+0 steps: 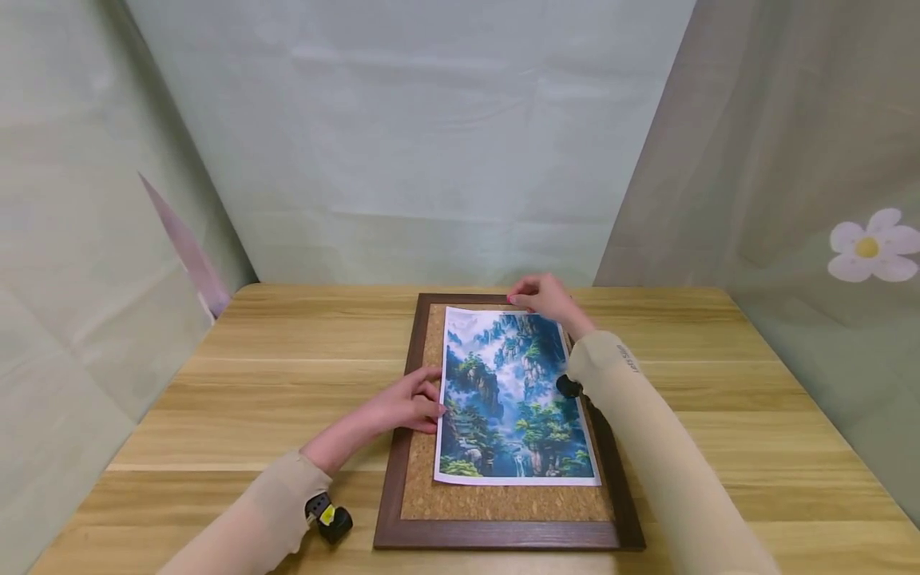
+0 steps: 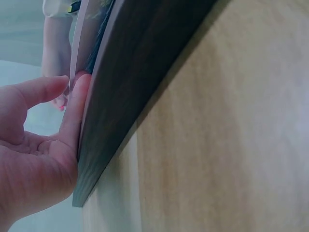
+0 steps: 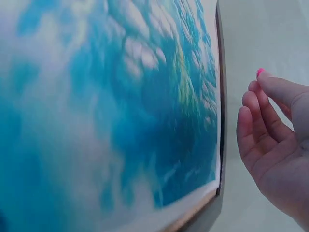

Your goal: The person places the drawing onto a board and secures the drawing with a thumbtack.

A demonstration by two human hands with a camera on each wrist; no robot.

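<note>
Pale curtains surround my wooden table, where the print lies on the cork board. My left hand rests relaxed at its left edge, my right hand, loose, touches the far corner. Squaring it calls for light, even nudges.

Quick count: one table, one cork board in a dark frame, and one landscape print lying on it. Two hands in view, a left hand and a right hand, each with one beige sleeve. One flower decal on the right curtain. One small black-and-yellow gadget by the left wrist.
</note>
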